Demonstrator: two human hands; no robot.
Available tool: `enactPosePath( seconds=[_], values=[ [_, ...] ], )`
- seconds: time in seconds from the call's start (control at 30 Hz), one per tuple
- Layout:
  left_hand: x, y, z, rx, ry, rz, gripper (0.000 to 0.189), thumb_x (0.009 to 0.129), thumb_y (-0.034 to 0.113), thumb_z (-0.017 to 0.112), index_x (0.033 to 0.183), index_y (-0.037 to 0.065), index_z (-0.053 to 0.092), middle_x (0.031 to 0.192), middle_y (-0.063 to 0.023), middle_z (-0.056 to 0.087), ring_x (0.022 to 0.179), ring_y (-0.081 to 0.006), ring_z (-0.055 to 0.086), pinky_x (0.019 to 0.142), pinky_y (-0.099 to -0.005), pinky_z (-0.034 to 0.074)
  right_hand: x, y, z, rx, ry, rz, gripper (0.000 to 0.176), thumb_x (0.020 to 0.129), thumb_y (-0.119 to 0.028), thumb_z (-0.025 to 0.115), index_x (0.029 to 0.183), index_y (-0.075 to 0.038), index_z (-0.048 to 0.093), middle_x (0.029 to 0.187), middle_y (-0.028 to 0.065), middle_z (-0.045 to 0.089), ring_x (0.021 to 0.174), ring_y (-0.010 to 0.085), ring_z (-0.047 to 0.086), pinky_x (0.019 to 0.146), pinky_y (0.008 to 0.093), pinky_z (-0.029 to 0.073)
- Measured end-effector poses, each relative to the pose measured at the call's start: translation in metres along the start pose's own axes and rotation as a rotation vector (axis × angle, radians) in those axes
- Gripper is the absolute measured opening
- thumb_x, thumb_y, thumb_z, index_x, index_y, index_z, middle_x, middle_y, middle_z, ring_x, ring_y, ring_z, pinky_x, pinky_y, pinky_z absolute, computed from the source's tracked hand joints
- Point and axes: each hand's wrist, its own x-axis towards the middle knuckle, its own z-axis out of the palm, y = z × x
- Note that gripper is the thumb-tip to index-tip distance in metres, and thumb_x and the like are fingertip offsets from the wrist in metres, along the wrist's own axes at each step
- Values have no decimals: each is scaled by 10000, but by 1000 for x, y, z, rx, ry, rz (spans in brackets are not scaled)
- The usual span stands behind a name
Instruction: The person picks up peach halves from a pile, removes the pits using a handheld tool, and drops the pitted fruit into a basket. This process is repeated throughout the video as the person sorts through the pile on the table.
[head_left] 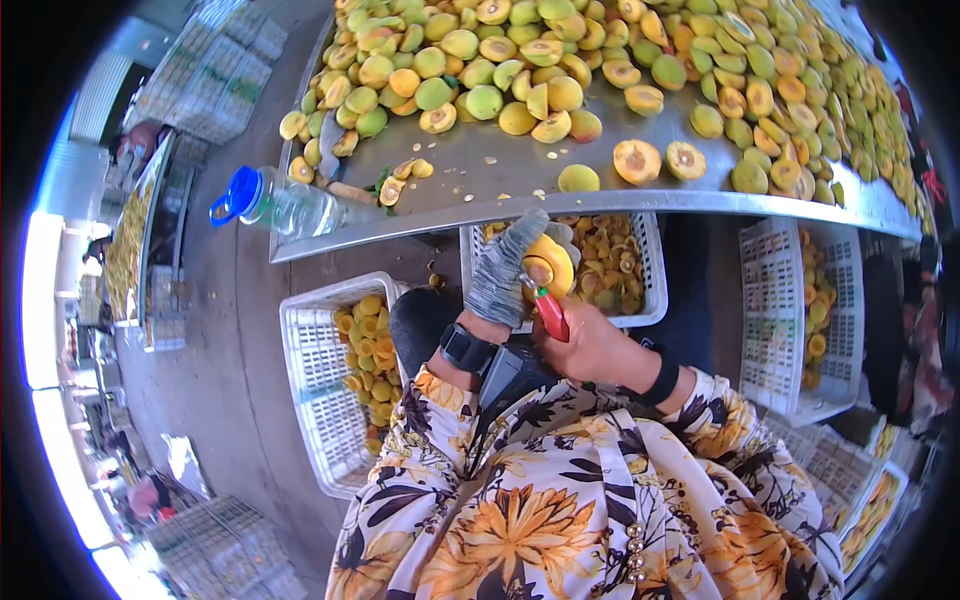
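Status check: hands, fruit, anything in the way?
Gloved left hand holding cut fruit. Right hand gripping red-handled tool, tip at the fruit. Nothing visibly in the way.

Left fingers [524, 236] hold yellow fruit [556, 256]; right fingers [580, 324] red-handled tool [551, 314].
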Motion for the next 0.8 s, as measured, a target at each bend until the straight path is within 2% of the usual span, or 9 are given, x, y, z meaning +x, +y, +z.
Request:
enactPosePath(
  seconds=[0.03,0.2,0.37,0.43,0.57,0.63,0.7,0.77,0.8],
  values=[
    [0,2,3,-19,8,23,366,789,350,636,912,11,574,740,-106,615,620,-213,620,524,-338,531,2,-5,1,-71,50,-122,64,774,0,458,837,-9,455,504,13,442,364,102,436,344,241,354],
    [-2,9,2,214,69,189,243,808,238,636,906,19,597,767,-96,638,665,-177,626,544,-258,511,-5,-32,-12,732,-211,429,117,850,-39,489,955,-45,438,556,-7,383,370,37,314,342,214,299],
    [-3,17,9,132,-42,354,283,832,250,613,1009,31,596,805,-48,640,708,-105,594,609,-234,493,-2,-24,3,443,-111,337,135,817,12,436,951,-11,432,515,-2,373,355,69,342,330,233,305],
    [-8,13,5,-112,-127,123,314,839,277,599,1033,33,566,809,-61,636,729,-112,596,651,-233,493,0,-27,7,223,-101,272,139,807,22,422,944,1,433,508,3,380,357,75,356,330,237,317],
    [0,8,-7,-68,-138,48,353,843,328,580,1034,32,553,903,-73,615,782,-129,586,706,-244,491,-1,-27,-9,728,-319,383,143,842,-31,471,980,-36,436,535,-3,371,362,54,314,337,225,302],
    [11,-8,-18,311,74,374,368,838,348,582,1047,47,544,941,-63,599,807,-131,573,721,-253,486,4,-17,-9,828,-345,389,133,854,-43,483,980,-45,441,539,-11,358,368,43,301,337,214,287],
    [16,-21,-38,-137,62,-4,399,811,367,615,1061,69,527,974,-73,587,790,-159,575,692,-258,491,5,-9,-4,788,-270,226,137,850,-34,484,980,-46,441,549,-8,371,369,47,313,346,212,306],
    [54,-78,-113,703,352,584,395,810,385,613,1052,85,526,940,-76,598,734,-187,592,625,-273,510,-2,-18,-9,593,-240,127,139,839,-33,503,966,-44,449,563,-5,405,379,57,357,357,215,331],
    [27,-45,-95,254,352,387,363,822,357,606,1047,83,528,942,-91,598,747,-197,597,620,-288,518,-5,-20,-14,433,-169,147,118,841,-46,514,943,-46,455,567,-8,411,401,54,371,369,211,343]
  ],
)
